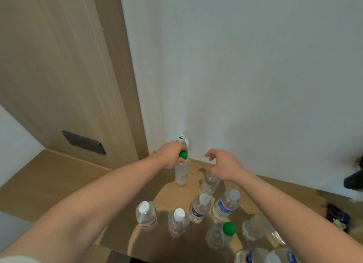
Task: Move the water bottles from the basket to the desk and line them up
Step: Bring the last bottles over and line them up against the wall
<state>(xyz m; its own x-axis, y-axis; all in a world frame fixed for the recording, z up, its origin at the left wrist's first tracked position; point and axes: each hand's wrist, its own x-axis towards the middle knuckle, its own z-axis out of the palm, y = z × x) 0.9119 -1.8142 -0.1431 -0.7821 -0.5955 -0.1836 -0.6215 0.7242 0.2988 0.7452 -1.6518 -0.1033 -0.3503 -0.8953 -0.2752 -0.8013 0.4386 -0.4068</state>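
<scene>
Several clear water bottles stand on the wooden desk (59, 176). My left hand (170, 154) grips the neck of a tall green-capped bottle (182, 172) near the wall corner. Behind it stands another bottle with a white-and-green cap (181, 138). My right hand (224, 164) hovers with loosely curled fingers over a clear bottle (208, 183) and holds nothing. Nearer me stand white-capped bottles (146, 215) (178, 222) (199, 207) (225, 204) and a green-capped one (221, 234). The basket is out of sight.
A white wall (245, 76) backs the desk, and a wooden door (59, 66) stands to the left. More bottles (255, 226) (265, 256) crowd the lower right. A dark blue item (337, 218) lies near the right edge.
</scene>
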